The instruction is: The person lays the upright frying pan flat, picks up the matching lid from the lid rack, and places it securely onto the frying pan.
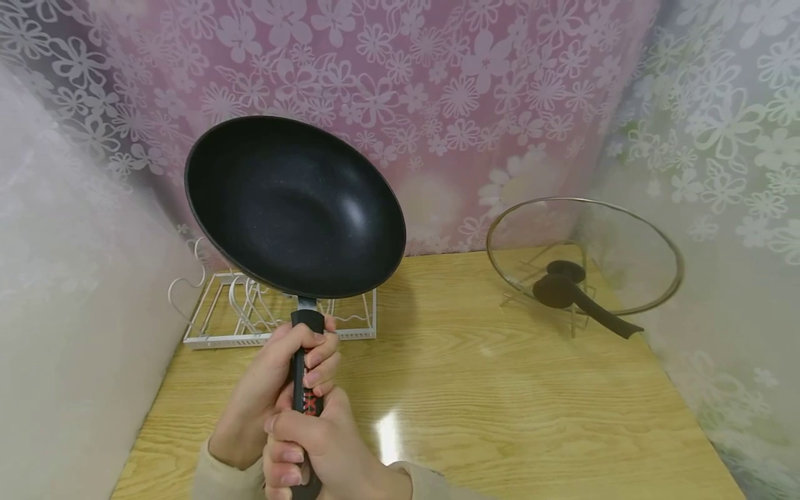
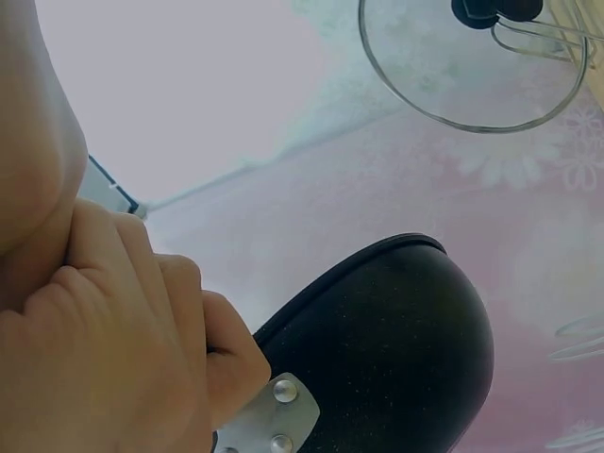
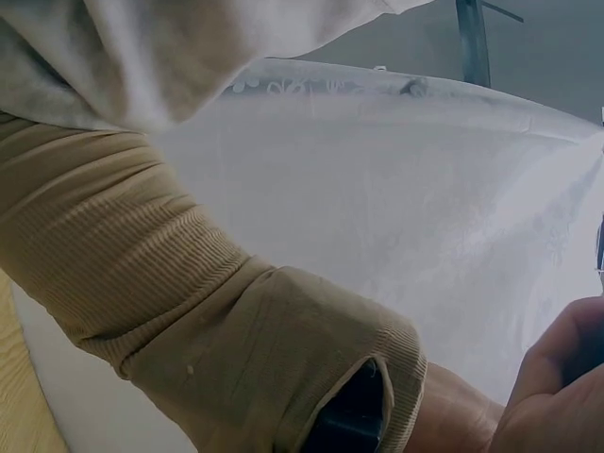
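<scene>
A black frying pan (image 1: 294,208) is held up above the table, its dark inner side facing me and its handle pointing down. My left hand (image 1: 275,371) grips the upper part of the black handle (image 1: 298,399), just below the metal joint. Lower down, my right hand (image 1: 321,437) wraps round the handle's end, thumb across the front. Red marks show on the handle between the two hands. The left wrist view catches the pan's dark outer side (image 2: 396,349) and a riveted metal bracket (image 2: 274,415) beside the left hand's fingers.
Behind the pan, a white wire rack (image 1: 281,340) stands at the table's back left. To the right, a glass lid (image 1: 615,257) with a black handle leans on a small wire stand (image 1: 573,323). Flowered curtains (image 1: 450,118) enclose the wooden table (image 1: 500,410) at the back and sides.
</scene>
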{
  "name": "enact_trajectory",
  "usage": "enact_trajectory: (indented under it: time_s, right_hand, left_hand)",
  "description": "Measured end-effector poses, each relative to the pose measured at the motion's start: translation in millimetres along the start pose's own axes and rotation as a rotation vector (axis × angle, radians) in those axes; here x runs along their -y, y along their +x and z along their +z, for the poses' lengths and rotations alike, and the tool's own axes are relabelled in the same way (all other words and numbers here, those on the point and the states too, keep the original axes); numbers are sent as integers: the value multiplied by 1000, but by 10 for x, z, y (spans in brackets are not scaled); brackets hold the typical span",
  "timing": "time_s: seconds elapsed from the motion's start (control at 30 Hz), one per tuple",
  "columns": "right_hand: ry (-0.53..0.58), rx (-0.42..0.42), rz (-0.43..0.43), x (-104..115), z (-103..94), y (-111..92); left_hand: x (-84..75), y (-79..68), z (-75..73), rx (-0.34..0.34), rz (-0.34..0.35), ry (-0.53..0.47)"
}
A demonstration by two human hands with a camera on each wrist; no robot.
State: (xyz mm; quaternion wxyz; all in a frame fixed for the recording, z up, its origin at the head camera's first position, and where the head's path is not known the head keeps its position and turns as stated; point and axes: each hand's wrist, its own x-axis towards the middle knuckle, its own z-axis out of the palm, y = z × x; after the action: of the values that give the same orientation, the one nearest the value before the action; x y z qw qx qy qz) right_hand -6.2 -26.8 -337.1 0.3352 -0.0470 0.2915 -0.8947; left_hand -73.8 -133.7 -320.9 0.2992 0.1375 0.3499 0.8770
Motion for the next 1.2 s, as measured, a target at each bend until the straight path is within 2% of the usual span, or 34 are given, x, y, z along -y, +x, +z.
enact_trajectory:
  time_s: [0.33, 0.5, 0.67, 0.9, 1.2]
  right_hand:
    - [-13, -19, -3, 2, -11, 1]
    - [-27, -29, -13, -9, -18, 0]
    - [-42, -32, -37, -16, -21, -2]
    - [-42, -15, -52, -5, -33, -17]
    - [-3, 62, -56, -7, -93, -19]
  left_hand:
    - [25, 23, -7, -33, -9, 12]
    - [45, 37, -7, -23, -6, -8]
    - [74, 61, -7, 8, 9, -48]
    - [111, 98, -26, 73, 37, -37]
    - [157, 145, -68, 162, 47, -100]
